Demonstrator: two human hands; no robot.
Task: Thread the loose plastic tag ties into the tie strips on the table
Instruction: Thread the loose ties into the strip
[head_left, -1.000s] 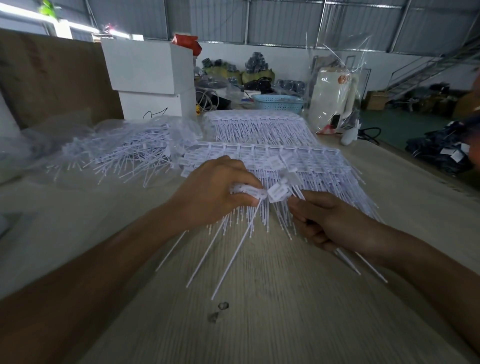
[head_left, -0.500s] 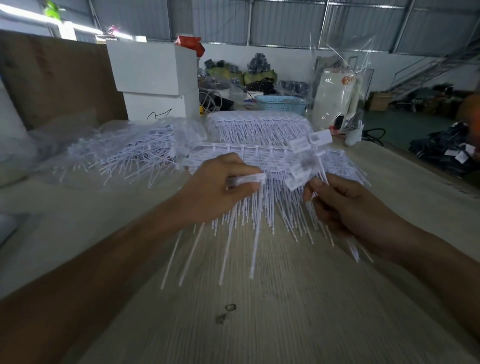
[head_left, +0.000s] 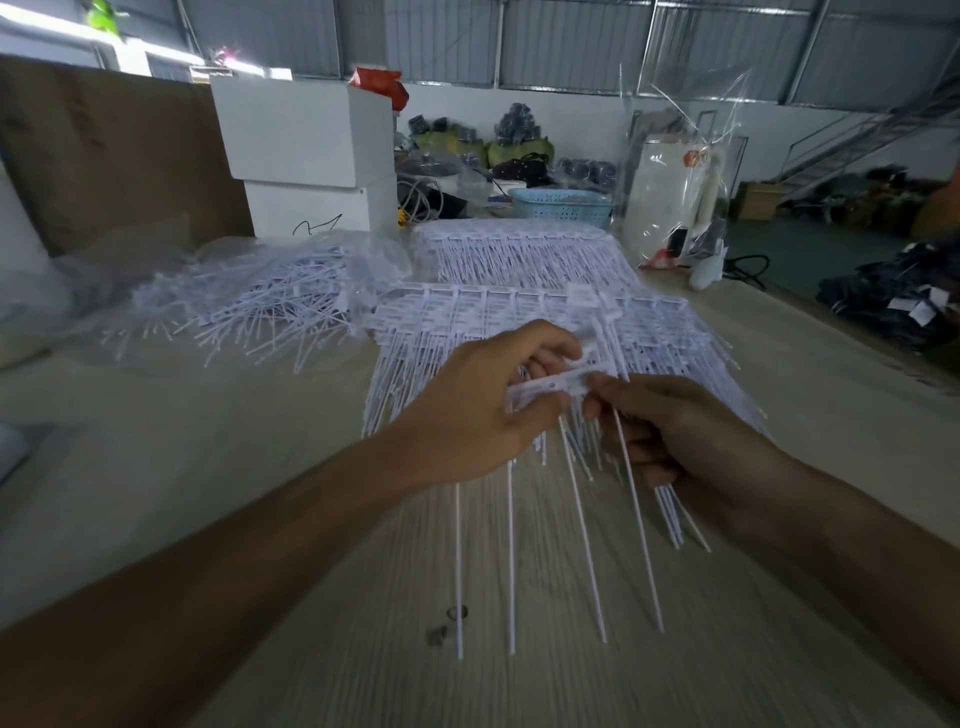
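Held ties: a short white plastic strip of tag heads (head_left: 553, 387) sits between your two hands, above the table; four long thin white tails hang from it toward you.
Left hand: your left hand (head_left: 467, 410) curls round the strip's left end, thumb under and fingers over it.
Right hand: your right hand (head_left: 670, 431) pinches the strip's right end with thumb and forefinger, while its lower fingers curl round a bundle of loose white tag ties (head_left: 675, 514).
Tie strips: a flat layered sheet of white plastic tie strips (head_left: 519, 317) lies on the table just behind your hands; a second stack (head_left: 519, 254) lies behind that.
Loose pile: a heap of loose white ties in clear plastic wrap (head_left: 260, 306) lies to the left.
Table: pale wood-grain tabletop (head_left: 519, 675).
Behind: two stacked white boxes (head_left: 306, 156), a light blue plastic basket (head_left: 561, 205).
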